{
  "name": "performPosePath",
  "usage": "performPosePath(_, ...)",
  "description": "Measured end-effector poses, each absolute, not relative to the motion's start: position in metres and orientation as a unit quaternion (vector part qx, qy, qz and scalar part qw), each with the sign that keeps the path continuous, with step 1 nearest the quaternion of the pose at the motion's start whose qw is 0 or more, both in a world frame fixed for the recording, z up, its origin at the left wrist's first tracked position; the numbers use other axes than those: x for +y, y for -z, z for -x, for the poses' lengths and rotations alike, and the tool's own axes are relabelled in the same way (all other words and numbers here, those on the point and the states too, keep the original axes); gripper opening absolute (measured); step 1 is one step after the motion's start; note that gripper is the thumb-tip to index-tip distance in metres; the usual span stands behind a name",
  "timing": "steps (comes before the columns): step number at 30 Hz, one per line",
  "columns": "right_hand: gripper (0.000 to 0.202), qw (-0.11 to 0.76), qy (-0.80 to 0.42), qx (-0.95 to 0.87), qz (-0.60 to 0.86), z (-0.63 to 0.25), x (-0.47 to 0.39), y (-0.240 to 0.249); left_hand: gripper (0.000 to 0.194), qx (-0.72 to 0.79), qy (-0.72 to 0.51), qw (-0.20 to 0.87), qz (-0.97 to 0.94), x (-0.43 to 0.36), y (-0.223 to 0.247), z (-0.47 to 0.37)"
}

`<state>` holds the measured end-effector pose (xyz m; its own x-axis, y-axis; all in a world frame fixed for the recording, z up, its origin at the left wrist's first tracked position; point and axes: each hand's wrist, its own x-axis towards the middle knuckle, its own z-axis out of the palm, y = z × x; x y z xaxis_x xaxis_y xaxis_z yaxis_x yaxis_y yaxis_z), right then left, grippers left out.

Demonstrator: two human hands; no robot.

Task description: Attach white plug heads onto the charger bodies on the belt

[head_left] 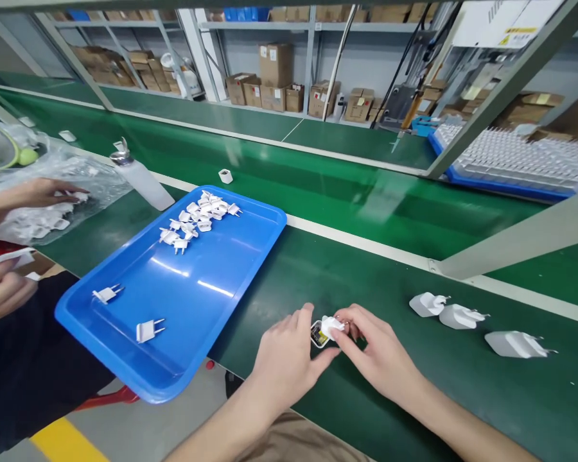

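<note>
My left hand (pixel 289 350) is closed around a white charger housing (pixel 320 336), whose open end shows dark and yellow parts inside. Between the thumb and fingers of my right hand (pixel 373 343) is a white plug cap with metal pins (pixel 333 326), held right at the housing's open end. Whether the two parts touch, I cannot tell. To the right, three white chargers with pins (pixel 515 344) lie in a row on the green table. On my left, a blue tray (pixel 255 256) holds a cluster of white plug caps (pixel 205 208) and two separate ones near its front.
A co-worker's hand (pixel 43 192) reaches over a plastic bag of white parts (pixel 52 221) at the left. Behind the tray stand a pump bottle (pixel 142 183) and a small white housing (pixel 225 176). A metal frame post (pixel 525 244) rises at the right.
</note>
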<state>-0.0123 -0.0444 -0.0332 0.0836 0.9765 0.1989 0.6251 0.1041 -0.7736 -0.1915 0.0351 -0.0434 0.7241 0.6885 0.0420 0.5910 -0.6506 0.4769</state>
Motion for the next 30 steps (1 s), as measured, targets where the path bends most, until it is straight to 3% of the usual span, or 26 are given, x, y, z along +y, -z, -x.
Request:
performPosePath(5, 0.017, 0.326, -0.15, -0.711, 0.605, 0.018, -0.045, 0.035, 0.03, 0.301, -0.185, 0.252, -0.901, 0.033, 0.054, 0.196)
performPosePath(14, 0.023, 0.227, -0.06, -0.765, 0.599, 0.017, -0.048, 0.028, 0.046, 0.323, -0.269, 0.239, -0.875, 0.026, 0.077, 0.181)
performPosePath(23, 0.028, 0.177, -0.085, -0.773, 0.603, 0.019, -0.048, 0.019, 0.026, 0.307, -0.287, 0.278, -0.864, 0.028, 0.076, 0.18)
performPosePath(30, 0.031, 0.163, -0.06, -0.772, 0.611, 0.023, -0.048, 0.02, 0.033, 0.297, -0.265, 0.286, -0.872, 0.032, 0.076, 0.182)
